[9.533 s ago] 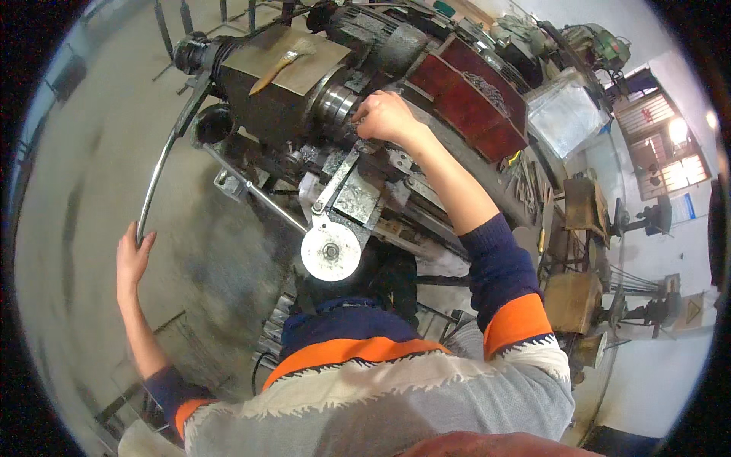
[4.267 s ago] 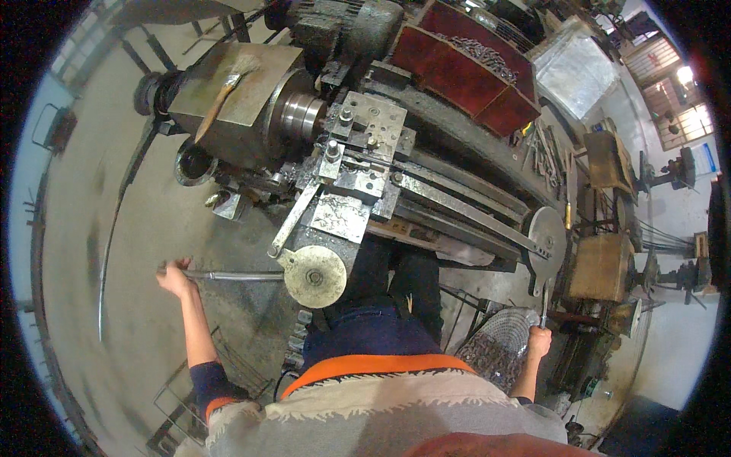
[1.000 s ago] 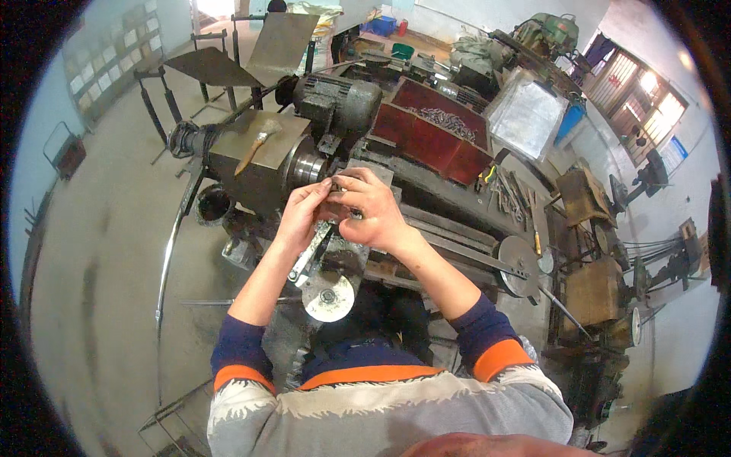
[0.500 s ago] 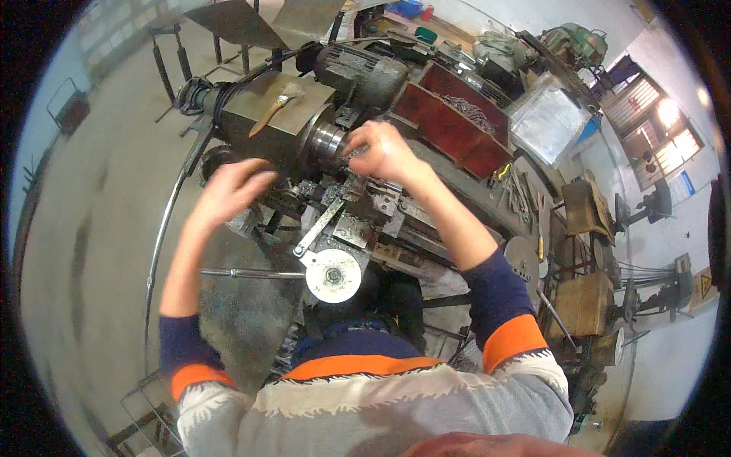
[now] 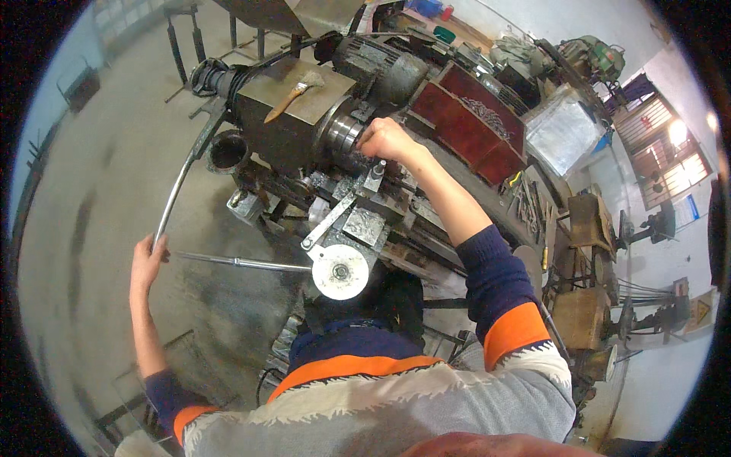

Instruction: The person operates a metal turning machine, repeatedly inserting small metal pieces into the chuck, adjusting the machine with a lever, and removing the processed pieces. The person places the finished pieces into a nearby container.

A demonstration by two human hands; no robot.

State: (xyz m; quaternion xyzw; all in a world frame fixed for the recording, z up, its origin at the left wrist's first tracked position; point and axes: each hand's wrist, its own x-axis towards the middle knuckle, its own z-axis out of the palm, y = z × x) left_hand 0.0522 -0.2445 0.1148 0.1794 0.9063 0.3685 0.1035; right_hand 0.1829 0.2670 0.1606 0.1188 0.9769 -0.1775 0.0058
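Note:
My left hand [image 5: 147,263] is closed around the lower end of a long metal lever [image 5: 177,194], which curves up to the lathe's headstock. My right hand [image 5: 387,140] is closed at the face of the shiny round chuck [image 5: 344,134]; whatever its fingers hold there is hidden. Below that hand lie the tool post [image 5: 375,177] and the chip-strewn slide [image 5: 364,225]. A white round handwheel [image 5: 340,272] with a flat metal arm sits nearest my body, and a metal rod [image 5: 242,262] reaches left from it.
A wooden-handled brush [image 5: 293,97] lies on the headstock cover [image 5: 304,114]. Behind the bed stands a red box [image 5: 464,122] of metal parts. Hand tools [image 5: 525,199] lie to the right, and a motor [image 5: 381,70] sits behind the headstock.
My left hand has moved down and left from beside the headstock and taken hold of the lever. My right hand's fingers have closed by the chuck. The view has shifted slightly.

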